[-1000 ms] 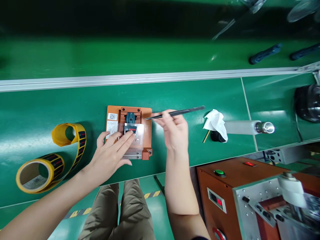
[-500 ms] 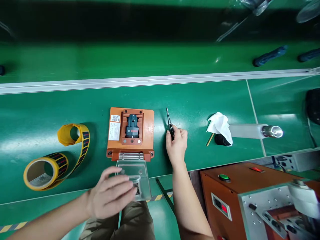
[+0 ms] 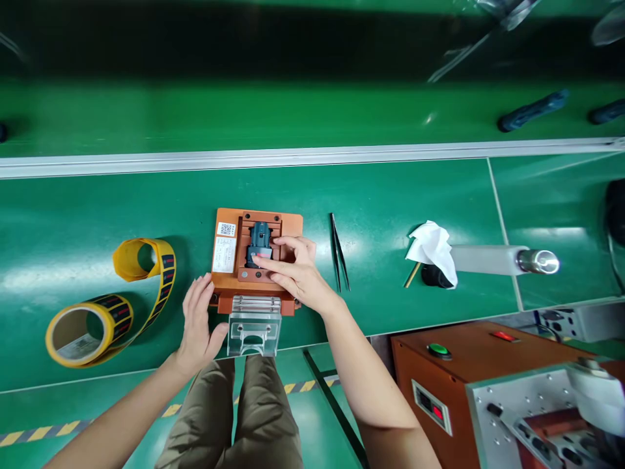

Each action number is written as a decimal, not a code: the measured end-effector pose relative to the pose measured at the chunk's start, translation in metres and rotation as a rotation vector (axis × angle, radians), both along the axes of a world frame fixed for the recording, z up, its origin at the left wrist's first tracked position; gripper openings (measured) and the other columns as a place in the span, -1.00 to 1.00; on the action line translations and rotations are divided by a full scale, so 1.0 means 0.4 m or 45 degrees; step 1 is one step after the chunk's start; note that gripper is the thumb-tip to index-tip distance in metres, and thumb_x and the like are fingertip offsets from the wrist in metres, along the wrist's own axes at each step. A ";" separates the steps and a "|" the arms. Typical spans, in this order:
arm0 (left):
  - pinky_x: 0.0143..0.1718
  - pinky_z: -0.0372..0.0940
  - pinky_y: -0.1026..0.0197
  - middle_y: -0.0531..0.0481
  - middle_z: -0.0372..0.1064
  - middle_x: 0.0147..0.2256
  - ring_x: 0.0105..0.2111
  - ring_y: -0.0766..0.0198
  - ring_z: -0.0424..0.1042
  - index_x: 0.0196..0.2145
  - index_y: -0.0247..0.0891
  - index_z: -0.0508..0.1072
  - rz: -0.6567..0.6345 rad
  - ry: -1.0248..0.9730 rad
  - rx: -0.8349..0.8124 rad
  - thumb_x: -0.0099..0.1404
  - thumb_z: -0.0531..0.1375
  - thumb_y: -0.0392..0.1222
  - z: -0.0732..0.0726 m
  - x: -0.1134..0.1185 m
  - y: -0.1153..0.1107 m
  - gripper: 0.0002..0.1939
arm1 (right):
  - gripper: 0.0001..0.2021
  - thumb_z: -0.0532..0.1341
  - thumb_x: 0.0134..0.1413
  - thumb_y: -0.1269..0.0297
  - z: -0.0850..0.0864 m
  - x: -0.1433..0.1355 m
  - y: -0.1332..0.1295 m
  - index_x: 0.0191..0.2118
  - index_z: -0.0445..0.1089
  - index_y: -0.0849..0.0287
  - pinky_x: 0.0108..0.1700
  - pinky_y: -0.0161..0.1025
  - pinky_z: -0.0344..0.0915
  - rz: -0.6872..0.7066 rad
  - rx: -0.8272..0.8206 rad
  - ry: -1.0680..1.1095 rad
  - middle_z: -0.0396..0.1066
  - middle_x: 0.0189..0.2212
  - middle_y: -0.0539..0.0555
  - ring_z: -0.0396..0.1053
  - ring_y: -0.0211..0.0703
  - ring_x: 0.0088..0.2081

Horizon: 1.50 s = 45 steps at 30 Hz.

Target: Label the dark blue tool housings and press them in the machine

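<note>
A dark blue battery pack (image 3: 260, 240) lies in the recess of an orange fixture (image 3: 290, 225). My right hand (image 3: 300, 270) reaches over the fixture with its fingers apart, and a fingertip touches the lower part of the pack. By the fixture's front left corner is my left hand (image 3: 198, 326), open, its fingertips at the orange edge and nothing in it. A clear hinged cover (image 3: 254, 339) is swung back at the front of the fixture. Black tweezers (image 3: 333, 228) lie on the green bench to the right of the fixture.
A yellow roll of labels (image 3: 81, 332) stands at the left, its strip curling away. To the right are a white cloth (image 3: 430, 246) and a translucent bottle (image 3: 483, 260) with a metal cap. An orange machine (image 3: 459, 352) with a green button stands at front right.
My right hand has let go of the tweezers and moved left onto the battery pack. My left hand has left the clear cover, which has swung down, and moved to the fixture's corner.
</note>
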State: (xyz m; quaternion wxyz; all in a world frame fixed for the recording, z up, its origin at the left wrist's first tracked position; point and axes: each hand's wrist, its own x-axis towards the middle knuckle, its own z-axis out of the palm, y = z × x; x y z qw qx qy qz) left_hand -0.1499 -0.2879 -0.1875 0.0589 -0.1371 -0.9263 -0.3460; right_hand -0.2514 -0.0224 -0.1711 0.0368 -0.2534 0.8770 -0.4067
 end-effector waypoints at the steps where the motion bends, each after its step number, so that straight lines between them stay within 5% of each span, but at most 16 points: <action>1: 0.35 0.00 -0.27 -0.29 -0.06 0.41 0.40 -0.10 -0.03 0.46 -0.16 -0.16 0.000 -0.031 0.016 0.48 0.00 -0.03 -0.004 -0.007 0.002 -0.30 | -0.64 0.01 0.40 0.01 -0.012 -0.008 -0.001 0.17 0.42 -0.29 0.29 0.18 0.07 0.013 -0.001 -0.003 0.11 0.18 0.09 0.05 0.13 0.22; 5: 0.36 -0.03 -0.25 -0.30 -0.05 0.41 0.40 -0.11 -0.04 0.45 -0.18 -0.10 -0.078 -0.078 0.047 0.50 -0.04 -0.02 -0.013 -0.013 0.006 -0.35 | -0.63 0.00 0.40 -0.01 -0.038 -0.029 0.006 0.16 0.43 -0.31 0.31 0.21 0.03 0.013 0.003 -0.010 0.06 0.19 0.09 0.01 0.14 0.23; 13: 0.35 0.00 -0.23 -0.31 -0.01 0.39 0.38 -0.14 0.00 0.43 -0.21 -0.01 -0.078 -0.085 0.073 0.51 -0.06 0.05 -0.020 -0.011 0.008 -0.36 | -0.65 0.01 0.42 0.05 -0.014 -0.021 -0.019 0.12 0.47 -0.28 0.31 0.20 0.02 0.014 -0.030 -0.074 0.07 0.15 0.08 0.02 0.12 0.22; 17: 0.34 0.01 -0.23 -0.29 0.01 0.38 0.38 -0.12 0.01 0.43 -0.19 -0.01 -0.066 -0.069 0.075 0.50 -0.03 0.03 -0.021 -0.010 0.007 -0.37 | -0.65 0.04 0.41 0.09 -0.006 -0.024 -0.031 0.16 0.43 -0.13 0.29 0.16 0.09 -0.162 -0.158 -0.176 0.10 0.12 0.13 0.07 0.09 0.22; 21: 0.34 0.02 -0.25 -0.29 0.01 0.38 0.38 -0.12 0.01 0.42 -0.18 -0.01 -0.056 -0.038 0.059 0.50 -0.03 -0.01 -0.022 -0.005 0.004 -0.39 | -0.41 0.40 0.00 -0.06 0.008 -0.048 -0.065 0.08 0.36 0.15 0.11 0.13 0.29 -0.405 -0.082 -0.261 0.22 -0.05 0.18 0.21 0.13 0.04; 24: 0.34 0.02 -0.26 -0.29 0.03 0.37 0.38 -0.10 0.00 0.41 -0.18 -0.01 -0.043 -0.017 0.038 0.50 -0.02 -0.06 -0.030 -0.003 0.002 -0.40 | -0.41 0.54 -0.29 -0.04 0.049 -0.062 -0.104 -0.19 0.37 0.21 0.04 0.11 0.32 -0.430 0.129 -0.189 0.27 -0.17 0.17 0.23 0.16 -0.05; 27: 0.34 0.03 -0.26 -0.29 0.04 0.37 0.38 -0.09 0.00 0.40 -0.19 0.02 -0.023 0.013 0.019 0.49 -0.02 -0.08 -0.040 -0.007 -0.001 -0.42 | -0.51 0.51 -0.22 0.05 0.137 -0.043 -0.119 -0.25 0.32 0.19 -0.01 0.04 0.35 -0.473 0.105 -0.175 0.33 -0.22 0.16 0.31 0.11 -0.09; 30: 0.33 0.04 -0.25 -0.28 0.11 0.33 0.37 -0.08 0.02 0.35 -0.23 0.12 -0.002 -0.009 0.019 0.49 -0.03 -0.06 -0.023 -0.012 -0.002 -0.46 | -0.52 0.42 -0.08 0.07 0.248 0.029 -0.093 -0.12 0.27 0.16 -0.11 -0.05 0.41 -0.544 -0.133 -0.323 0.42 -0.22 0.12 0.42 0.00 -0.19; 33: 0.34 -0.02 -0.29 -0.31 0.17 0.30 0.35 -0.13 0.04 0.26 -0.27 0.28 0.142 -0.038 0.009 0.46 0.02 0.00 0.052 -0.002 0.015 -0.49 | -0.50 0.38 -0.03 0.10 0.342 0.142 -0.048 -0.02 0.24 0.14 -0.13 -0.08 0.43 -0.568 -0.372 -0.387 0.49 -0.20 0.09 0.49 -0.06 -0.22; 37: 0.33 -0.01 -0.26 -0.30 0.30 0.21 0.25 -0.12 0.20 0.19 -0.24 0.37 0.370 -0.166 0.257 0.38 0.15 0.10 0.249 0.021 0.096 -0.46 | -0.52 0.38 -0.02 0.19 0.424 0.291 0.001 0.02 0.30 0.14 -0.06 -0.08 0.44 -0.563 -0.477 -0.223 0.50 -0.13 0.15 0.49 -0.04 -0.15; 41: 0.05 0.36 -0.02 -0.18 0.48 0.06 0.01 0.02 0.48 0.17 -0.15 0.42 0.062 -0.812 0.939 0.35 0.19 0.17 0.471 -0.005 0.224 -0.46 | -0.53 0.37 0.02 0.21 0.493 0.387 0.040 0.07 0.33 0.11 -0.02 -0.05 0.44 -0.545 -0.511 -0.067 0.48 -0.05 0.18 0.46 -0.01 -0.08; 45: -0.10 0.42 0.11 -0.17 0.59 -0.14 -0.15 0.07 0.56 -0.01 -0.26 0.56 -0.157 -1.056 1.165 0.19 0.37 0.12 0.629 -0.026 0.338 -0.49 | -0.52 0.37 0.05 0.17 0.569 0.442 0.101 0.10 0.35 0.10 0.05 -0.04 0.41 -0.628 -0.628 -0.079 0.46 0.02 0.17 0.44 -0.02 -0.04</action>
